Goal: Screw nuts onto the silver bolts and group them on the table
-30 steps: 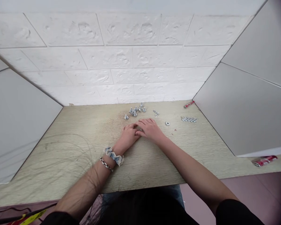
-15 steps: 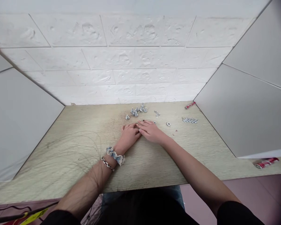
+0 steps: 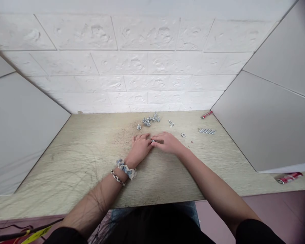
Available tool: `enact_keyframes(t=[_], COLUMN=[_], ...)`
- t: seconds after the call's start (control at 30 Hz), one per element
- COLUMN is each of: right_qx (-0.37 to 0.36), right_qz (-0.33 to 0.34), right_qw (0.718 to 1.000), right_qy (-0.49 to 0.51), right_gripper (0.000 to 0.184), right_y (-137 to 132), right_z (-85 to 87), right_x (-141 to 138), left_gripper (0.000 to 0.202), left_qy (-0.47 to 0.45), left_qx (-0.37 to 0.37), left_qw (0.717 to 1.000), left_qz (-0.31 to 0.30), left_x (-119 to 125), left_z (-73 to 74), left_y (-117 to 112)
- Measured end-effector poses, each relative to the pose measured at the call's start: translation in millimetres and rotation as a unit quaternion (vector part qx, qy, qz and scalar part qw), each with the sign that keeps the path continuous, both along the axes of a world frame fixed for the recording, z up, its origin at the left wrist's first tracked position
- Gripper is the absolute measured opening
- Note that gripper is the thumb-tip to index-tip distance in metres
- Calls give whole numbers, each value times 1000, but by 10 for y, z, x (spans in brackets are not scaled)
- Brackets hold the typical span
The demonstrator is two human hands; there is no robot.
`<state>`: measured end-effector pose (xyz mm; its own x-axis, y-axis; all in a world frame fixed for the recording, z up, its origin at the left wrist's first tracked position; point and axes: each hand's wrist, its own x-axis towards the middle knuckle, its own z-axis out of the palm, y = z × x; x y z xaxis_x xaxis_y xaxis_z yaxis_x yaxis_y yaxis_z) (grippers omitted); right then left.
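Note:
My right hand (image 3: 167, 142) pinches a small metal nut (image 3: 153, 141) between thumb and fingertips, just at the left fingertips. My left hand (image 3: 140, 147) rests on the tabletop with its fingers curled; what it grips is hidden beneath them. Beyond the hands stands a cluster of bolts with washers (image 3: 148, 121), heads down. One such bolt (image 3: 139, 127) sits a little apart from it. Several loose nuts (image 3: 171, 123) lie right of the cluster, and a large flat washer (image 3: 183, 135) lies to the right of my right hand.
A row of screws (image 3: 207, 131) lies at the right of the wooden tabletop (image 3: 91, 152). One red battery-like cylinder (image 3: 206, 115) is in the back right corner, another (image 3: 289, 178) at the front right. A white brick-patterned wall (image 3: 134, 81) and grey side panels (image 3: 277, 118) enclose the surface.
My right fingers have drawn back from their flat, forward reach into a pinch at my left fingertips. The nut that lay by my right fingertips is gone from that spot. My left hand has barely moved.

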<state>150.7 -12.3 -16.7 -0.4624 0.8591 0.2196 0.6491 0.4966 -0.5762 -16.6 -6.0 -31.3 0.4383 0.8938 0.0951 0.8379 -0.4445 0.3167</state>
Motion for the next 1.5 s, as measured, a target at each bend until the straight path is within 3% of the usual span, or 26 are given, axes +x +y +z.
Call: enact_keyframes(t=[0.17, 0.27, 0.43, 0.57, 0.67, 0.8, 0.97, 1.13, 1.2, 1.37, 1.5], right_qx=[-49, -33, -6, 16, 38, -11, -93, -122, -111, -133, -137], right_qz=[-48, -17, 25, -30, -69, -80, -71, -183, -178, -80, -160], right_qw=[993, 993, 999, 998, 991, 997, 980, 956, 950, 952, 956], right_qy=[98, 108, 43, -53, -104, 12, 162, 194, 230, 264, 203], right_gripper=[24, 28, 23, 12, 25, 26, 30, 47, 47, 42, 52], right_y=[14, 30, 39, 8, -20, -54, -70, -48, -49, -71, -62], right_z=[36, -3, -39, -4, 11, 46, 91, 83, 94, 122, 102], right_x=[66, 45, -19, -71, -104, -109, -59, -14, -18, -50, -34], left_gripper=[31, 30, 31, 30, 31, 30, 30, 32, 34, 34, 35], left_qy=[-12, -11, 2, 6, 4, 3, 1, -2, -5, -4, -13], left_qx=[-11, -10, -20, -32, -31, -24, -14, -31, -29, -18, -24], left_qw=[1000, 1000, 1000, 999, 999, 1000, 1000, 999, 1000, 1000, 1000], left_qz=[-6, -4, 11, 13, 14, 12, 10, 17, 12, 5, -7], left_x=[-8, -8, -14, -19, -19, -24, -25, -17, -18, -29, -35], left_z=[-10, -16, -11, 4, 6, -6, -1, 23, 23, 15, 10], left_y=[6, 18, 41, 43, 41, 48, 52, 47, 44, 47, 60])
